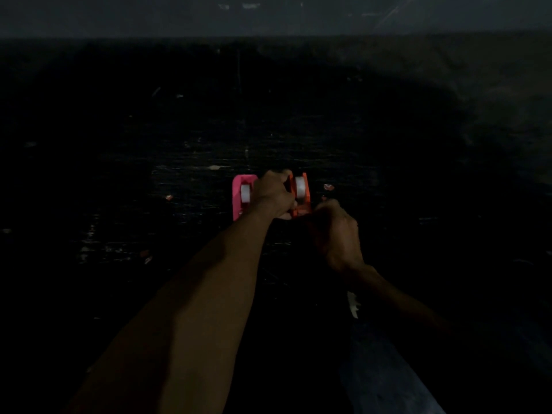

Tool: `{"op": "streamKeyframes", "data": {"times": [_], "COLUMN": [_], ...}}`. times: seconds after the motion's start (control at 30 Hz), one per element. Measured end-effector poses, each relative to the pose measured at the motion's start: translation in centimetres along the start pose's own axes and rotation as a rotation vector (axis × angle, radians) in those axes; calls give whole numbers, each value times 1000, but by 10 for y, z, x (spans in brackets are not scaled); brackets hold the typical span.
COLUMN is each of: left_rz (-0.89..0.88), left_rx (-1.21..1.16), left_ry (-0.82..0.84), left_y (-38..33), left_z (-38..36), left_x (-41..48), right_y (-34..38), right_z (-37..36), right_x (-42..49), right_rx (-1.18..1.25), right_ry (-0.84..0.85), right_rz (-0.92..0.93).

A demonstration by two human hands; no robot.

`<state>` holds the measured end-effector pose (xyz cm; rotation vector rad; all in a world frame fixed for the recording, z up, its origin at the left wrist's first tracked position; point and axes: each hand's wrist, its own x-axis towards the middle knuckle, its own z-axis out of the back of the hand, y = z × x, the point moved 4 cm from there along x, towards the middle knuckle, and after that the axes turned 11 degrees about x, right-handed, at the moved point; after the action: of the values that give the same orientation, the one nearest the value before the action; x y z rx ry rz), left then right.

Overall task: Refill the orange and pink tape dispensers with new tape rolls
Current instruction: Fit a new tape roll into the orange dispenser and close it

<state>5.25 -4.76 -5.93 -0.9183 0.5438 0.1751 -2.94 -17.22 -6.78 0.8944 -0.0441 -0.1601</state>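
Observation:
The scene is very dark. A pink tape dispenser (239,196) lies on the black table with a white tape roll (245,193) in it. Right beside it stands the orange tape dispenser (302,201), also holding a white roll (300,186). My left hand (273,193) wraps around the orange dispenser's left side and covers part of it. My right hand (336,227) is closed at the dispenser's near end, by the cutter; what its fingers pinch is hidden in the dark.
The black table (179,144) is scratched and dotted with small scraps, some reddish (328,187), some pale (353,306). A grey wall (268,16) runs along the far edge. A bluish surface (388,377) shows at the lower right.

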Motion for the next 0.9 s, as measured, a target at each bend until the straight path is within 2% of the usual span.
{"op": "streamKeyframes", "data": {"times": [0.1, 0.23, 0.37, 0.67, 0.9], "left_rz": [-5, 11, 6, 28, -3], "left_rx": [-15, -20, 17, -71, 52], "left_ry": [4, -6, -19, -221, -263], "left_y": [-1, 0, 1, 23, 19], "left_z": [0, -1, -2, -12, -13], "left_x": [-1, 0, -1, -4, -2], "right_y": [2, 5, 6, 10, 9], "right_z": [1, 1, 1, 3, 3], "right_x": [2, 9, 11, 9, 7], "right_rx": [131, 174, 135, 200, 168], "right_ry": [-12, 83, 134, 112, 109], "right_rz": [-26, 17, 55, 43, 61]}}
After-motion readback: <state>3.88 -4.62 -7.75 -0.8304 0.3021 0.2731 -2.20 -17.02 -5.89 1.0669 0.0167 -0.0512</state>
